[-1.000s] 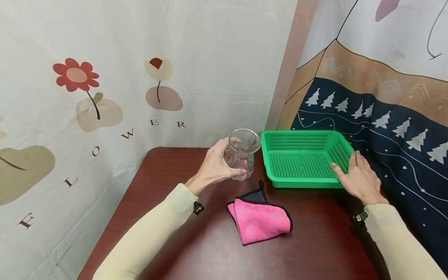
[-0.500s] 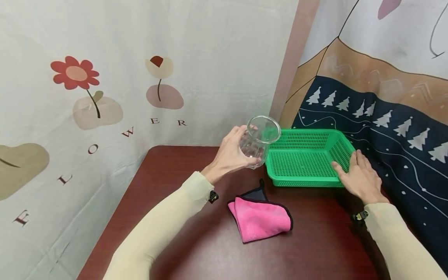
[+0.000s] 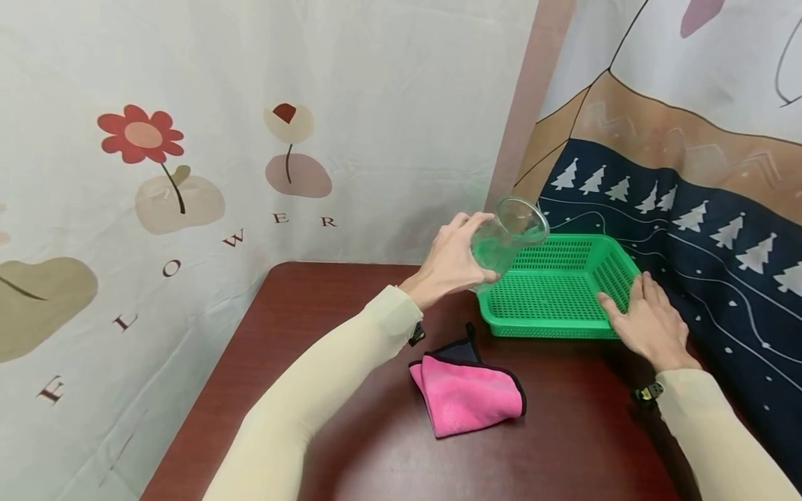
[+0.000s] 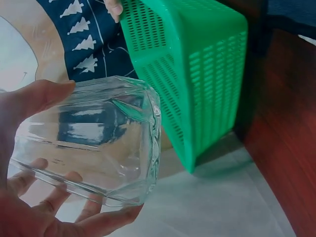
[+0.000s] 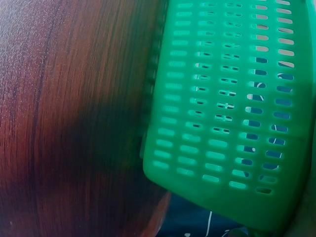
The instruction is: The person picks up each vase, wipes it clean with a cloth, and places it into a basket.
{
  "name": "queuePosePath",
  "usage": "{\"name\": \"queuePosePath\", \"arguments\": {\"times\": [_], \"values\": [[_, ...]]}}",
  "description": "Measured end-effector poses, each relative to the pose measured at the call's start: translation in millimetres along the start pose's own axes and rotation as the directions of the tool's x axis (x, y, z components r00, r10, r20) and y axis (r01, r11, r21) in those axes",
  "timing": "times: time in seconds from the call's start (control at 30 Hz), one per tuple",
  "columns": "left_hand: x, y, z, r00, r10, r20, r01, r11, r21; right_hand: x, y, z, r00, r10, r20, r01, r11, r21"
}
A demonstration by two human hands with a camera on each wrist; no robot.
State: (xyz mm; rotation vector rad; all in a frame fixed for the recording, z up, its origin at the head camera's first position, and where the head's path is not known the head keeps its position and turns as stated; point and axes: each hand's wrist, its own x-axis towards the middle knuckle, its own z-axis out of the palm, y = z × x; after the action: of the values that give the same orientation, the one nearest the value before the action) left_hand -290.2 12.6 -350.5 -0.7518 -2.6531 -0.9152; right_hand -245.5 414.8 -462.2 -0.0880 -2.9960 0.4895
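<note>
My left hand (image 3: pixel 452 261) grips a clear ribbed glass (image 3: pixel 509 241), tilted toward the right and held in the air over the left edge of a green perforated basket (image 3: pixel 551 306). The left wrist view shows the glass (image 4: pixel 94 143) lying sideways in my fingers (image 4: pixel 34 98), with the basket wall (image 4: pixel 197 69) just beyond it. My right hand (image 3: pixel 645 321) rests flat with straight fingers on the basket's right front corner. In the right wrist view only the basket's slotted wall (image 5: pixel 237 103) and the dark wooden table (image 5: pixel 64 113) show.
A folded pink cloth with a black edge (image 3: pixel 466 390) lies on the reddish-brown table (image 3: pixel 301 334) in front of the basket. Printed fabric hangs behind and to both sides, close to the table's edges.
My left hand has lifted the glass off the table and carried it rightward and up, tilting it over the basket's left edge. The right hand has stayed on the basket.
</note>
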Motion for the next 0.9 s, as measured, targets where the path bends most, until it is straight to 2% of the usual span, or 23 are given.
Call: {"name": "queuePosePath", "arguments": {"times": [0.2,0.43,0.7,0.9], "values": [[17.8,17.9,10.3,0.999,0.010,0.047,-0.012,0.998,0.056,0.3,0.2,-1.7,1.000,-0.001,-0.012,0.001,1.000,0.001],[34.2,34.4,28.1,0.992,-0.039,0.119,0.021,0.989,0.146,-0.3,1.0,-0.9,1.000,0.006,-0.015,-0.006,1.000,-0.001],[47.8,41.2,53.4,0.981,-0.093,0.170,0.049,0.967,0.249,-0.7,2.3,1.0,1.000,0.007,-0.019,-0.007,1.000,0.005],[54.8,43.2,69.3,0.969,-0.140,0.202,0.067,0.941,0.331,-0.6,2.7,3.1,1.000,-0.005,-0.021,0.005,1.000,0.006]]}}
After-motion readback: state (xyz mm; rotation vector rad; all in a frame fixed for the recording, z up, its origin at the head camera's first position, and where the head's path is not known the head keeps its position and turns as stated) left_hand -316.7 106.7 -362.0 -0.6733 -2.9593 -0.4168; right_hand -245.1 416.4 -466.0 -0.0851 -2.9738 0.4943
